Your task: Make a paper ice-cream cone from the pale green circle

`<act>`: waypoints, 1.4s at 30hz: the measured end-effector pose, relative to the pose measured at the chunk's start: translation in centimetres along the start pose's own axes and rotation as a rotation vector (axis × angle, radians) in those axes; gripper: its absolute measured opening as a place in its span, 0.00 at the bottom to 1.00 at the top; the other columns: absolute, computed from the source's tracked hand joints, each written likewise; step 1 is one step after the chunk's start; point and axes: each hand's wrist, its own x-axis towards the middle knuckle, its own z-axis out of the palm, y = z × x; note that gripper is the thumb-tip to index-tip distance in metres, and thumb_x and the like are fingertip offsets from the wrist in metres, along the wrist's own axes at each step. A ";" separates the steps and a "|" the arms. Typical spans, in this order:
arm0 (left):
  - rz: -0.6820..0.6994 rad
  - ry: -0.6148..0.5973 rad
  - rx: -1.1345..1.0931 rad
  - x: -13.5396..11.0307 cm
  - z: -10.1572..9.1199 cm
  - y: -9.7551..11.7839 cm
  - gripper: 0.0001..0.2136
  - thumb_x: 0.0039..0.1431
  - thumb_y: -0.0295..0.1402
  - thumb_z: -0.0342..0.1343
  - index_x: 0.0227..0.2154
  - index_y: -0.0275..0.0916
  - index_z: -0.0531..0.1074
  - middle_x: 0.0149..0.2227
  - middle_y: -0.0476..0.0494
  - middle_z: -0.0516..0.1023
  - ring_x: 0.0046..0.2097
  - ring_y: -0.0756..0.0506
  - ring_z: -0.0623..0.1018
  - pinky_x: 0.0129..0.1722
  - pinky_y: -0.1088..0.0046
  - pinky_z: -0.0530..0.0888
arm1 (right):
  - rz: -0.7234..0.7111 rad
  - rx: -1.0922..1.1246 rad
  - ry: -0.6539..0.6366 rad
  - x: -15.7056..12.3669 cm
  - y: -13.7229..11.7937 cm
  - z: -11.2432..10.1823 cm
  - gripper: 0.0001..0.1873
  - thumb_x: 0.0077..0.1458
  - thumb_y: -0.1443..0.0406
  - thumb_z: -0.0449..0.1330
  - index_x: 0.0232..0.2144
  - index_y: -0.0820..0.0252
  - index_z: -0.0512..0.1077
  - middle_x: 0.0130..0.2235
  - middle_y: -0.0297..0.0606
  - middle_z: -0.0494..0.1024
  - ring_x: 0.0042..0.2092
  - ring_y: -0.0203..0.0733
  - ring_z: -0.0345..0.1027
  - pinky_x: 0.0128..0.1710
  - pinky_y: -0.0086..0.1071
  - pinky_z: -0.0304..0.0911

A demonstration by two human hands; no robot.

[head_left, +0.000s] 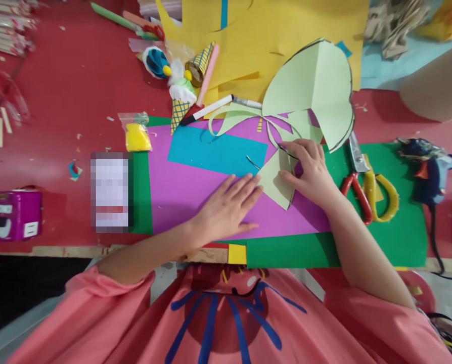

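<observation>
My left hand (229,207) lies flat on a purple paper sheet (188,202), fingers spread, fingertips by the edge of a small pale green paper piece (275,179). My right hand (311,172) is curled at that piece's right side, thumb on its face and index finger at its black-lined upper edge; the other fingers are partly hidden. Just above lies a larger folded pale green paper cutout (298,86) with a dark outline. Thin pale green paper strips (233,119) curl beside it. A blue paper rectangle (214,151) sits on the purple sheet.
Red-handled scissors (357,187), yellow-handled scissors (387,199) and a blue glue gun (434,177) lie to the right. A black-and-white marker (211,108), paper ice-cream cones (180,103) and yellow sheets (241,45) are at the back. A bag of yellow clay (137,136) sits left.
</observation>
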 end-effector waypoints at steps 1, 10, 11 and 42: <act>0.051 -0.013 -0.011 -0.2 0.3 0.5 0.40 0.60 0.55 0.44 0.65 0.30 0.48 0.68 0.31 0.46 0.69 0.34 0.48 0.66 0.48 0.47 | -0.003 -0.006 -0.009 -0.1 0.0 -0.1 0.27 0.53 0.64 0.56 0.56 0.53 0.61 0.52 0.47 0.66 0.56 0.57 0.59 0.58 0.52 0.54; 0.170 -0.073 0.000 -1.6 0.6 0.3 0.39 0.59 0.57 0.44 0.67 0.41 0.44 0.69 0.38 0.41 0.69 0.36 0.44 0.65 0.44 0.44 | -0.036 0.057 -0.029 -0.2 -0.7 -0.4 0.08 0.53 0.66 0.58 0.38 0.55 0.67 0.47 0.44 0.71 0.52 0.55 0.64 0.53 0.51 0.58; 0.184 -0.083 0.001 -1.7 0.5 0.1 0.38 0.59 0.57 0.45 0.66 0.42 0.44 0.69 0.39 0.42 0.70 0.37 0.44 0.65 0.44 0.44 | -0.045 0.099 -0.018 -0.2 -0.8 -0.4 0.05 0.53 0.66 0.57 0.35 0.55 0.67 0.45 0.43 0.72 0.50 0.53 0.65 0.52 0.50 0.59; 0.029 0.265 0.060 -13.3 -0.5 -0.3 0.06 0.55 0.24 0.60 0.36 0.36 0.74 0.34 0.45 0.78 0.36 0.46 0.76 0.39 0.66 0.72 | -0.550 -0.016 -0.222 -3.8 -8.1 1.1 0.14 0.62 0.64 0.52 0.47 0.66 0.69 0.49 0.50 0.75 0.51 0.50 0.66 0.47 0.42 0.65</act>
